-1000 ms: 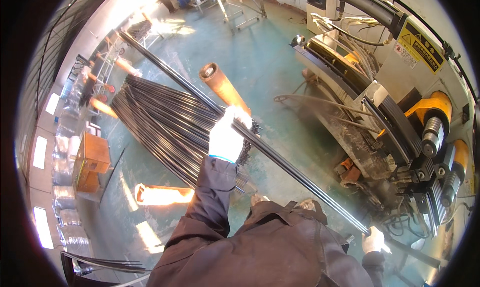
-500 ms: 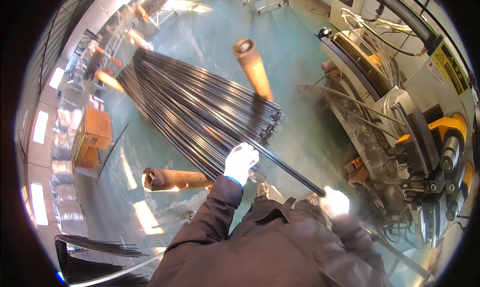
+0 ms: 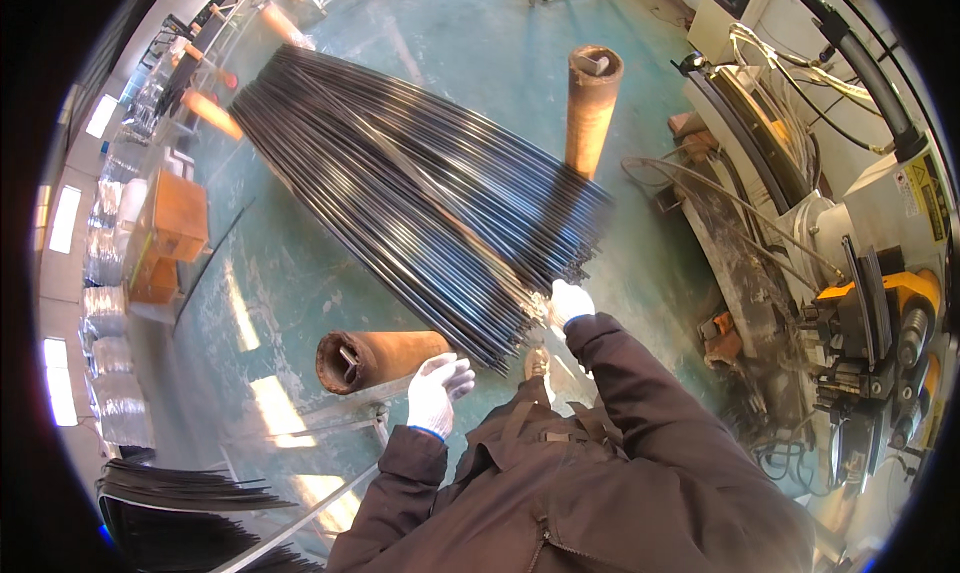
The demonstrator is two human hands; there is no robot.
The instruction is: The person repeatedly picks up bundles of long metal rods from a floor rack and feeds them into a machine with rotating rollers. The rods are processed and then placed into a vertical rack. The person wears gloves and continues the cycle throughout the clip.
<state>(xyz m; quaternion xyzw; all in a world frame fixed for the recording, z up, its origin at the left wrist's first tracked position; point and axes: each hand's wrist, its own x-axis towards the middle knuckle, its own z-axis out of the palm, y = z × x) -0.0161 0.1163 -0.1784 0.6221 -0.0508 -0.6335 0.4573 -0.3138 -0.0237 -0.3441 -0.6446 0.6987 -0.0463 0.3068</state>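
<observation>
Right grip (image 3: 570, 301) on rod bundle (image 3: 420, 188)

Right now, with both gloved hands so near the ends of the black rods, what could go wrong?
1. The right hand reaches into the rod bundle at its cut ends; these may jab or snag the thin glove.
2. The bundle rests on two rusty rollers; the left hand is beside the near one, so shifting rods might pinch it.
3. A loose rod lies on the floor by the person's left side, a possible trip hazard.
</observation>
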